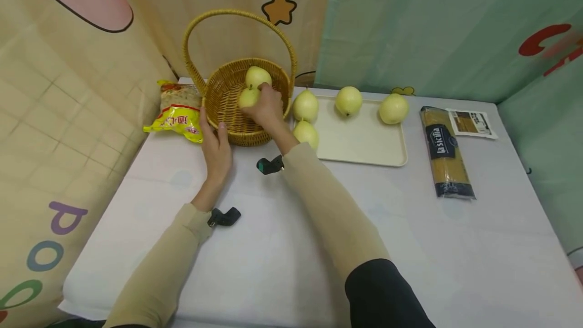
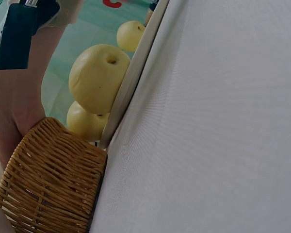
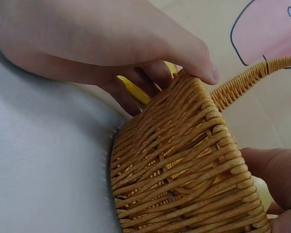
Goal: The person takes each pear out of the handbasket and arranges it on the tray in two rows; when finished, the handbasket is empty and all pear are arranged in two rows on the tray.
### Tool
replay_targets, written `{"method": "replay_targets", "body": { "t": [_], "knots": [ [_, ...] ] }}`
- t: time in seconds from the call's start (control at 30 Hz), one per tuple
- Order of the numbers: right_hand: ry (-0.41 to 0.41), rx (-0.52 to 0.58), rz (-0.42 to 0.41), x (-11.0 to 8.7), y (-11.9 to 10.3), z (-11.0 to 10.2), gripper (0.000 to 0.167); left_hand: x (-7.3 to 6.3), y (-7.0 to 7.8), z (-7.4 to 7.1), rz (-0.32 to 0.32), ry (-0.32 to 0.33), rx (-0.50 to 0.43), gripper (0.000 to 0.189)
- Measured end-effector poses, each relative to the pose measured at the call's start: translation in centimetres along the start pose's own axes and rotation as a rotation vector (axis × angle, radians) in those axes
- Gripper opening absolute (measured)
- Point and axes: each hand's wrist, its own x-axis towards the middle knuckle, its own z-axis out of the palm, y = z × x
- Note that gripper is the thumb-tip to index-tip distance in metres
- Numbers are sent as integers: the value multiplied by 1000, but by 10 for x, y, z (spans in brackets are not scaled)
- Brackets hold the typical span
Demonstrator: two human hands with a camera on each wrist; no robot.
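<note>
A round wicker basket (image 1: 248, 139) with a tall hoop handle stands at the back left of the table. Inside it, my right hand (image 1: 266, 108) grips a pale yellow-green pear (image 1: 248, 97), with another pear (image 1: 258, 77) just behind. My left hand (image 1: 216, 151) rests against the basket's front left side, its thumb (image 3: 201, 68) at the rim and the other fingers along the outer wall. Several more pears, among them one at the far edge (image 1: 348, 101) and one at the right (image 1: 393, 109), sit on a cream tray (image 1: 364, 143) right of the basket.
A yellow snack bag (image 1: 177, 110) lies close to the basket's left side. On the right are a long pack of spaghetti (image 1: 444, 153) and a small flat packet (image 1: 471, 123). Printed curtains (image 1: 437, 29) hang behind the white table (image 1: 255, 267).
</note>
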Motion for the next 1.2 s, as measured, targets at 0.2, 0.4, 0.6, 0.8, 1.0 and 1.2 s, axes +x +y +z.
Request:
{"method": "replay_targets", "body": {
  "t": [0.2, 0.4, 0.6, 0.8, 1.0, 1.2],
  "knots": [
    [10, 75, -2, -1, 0, -4, 76, 1, -2, 2, 16, 11, -3, 62],
    [-4, 125, -70, -9, -1, -15, 81, 1, -4, 2, 12, 10, -3, 63],
    [-1, 196, -160, -22, 2, -40, 79, 1, -4, 3, 17, 18, -11, 63],
    [-18, 290, -228, -37, 10, -69, 76, 1, -3, 1, 27, 19, -17, 63],
    [-40, 341, -232, -56, 23, -95, 76, 0, -2, 1, 24, 18, -22, 63],
    [-43, 397, -235, -77, 41, -122, 75, 0, -3, 1, 28, 12, -19, 62]
  ]
}}
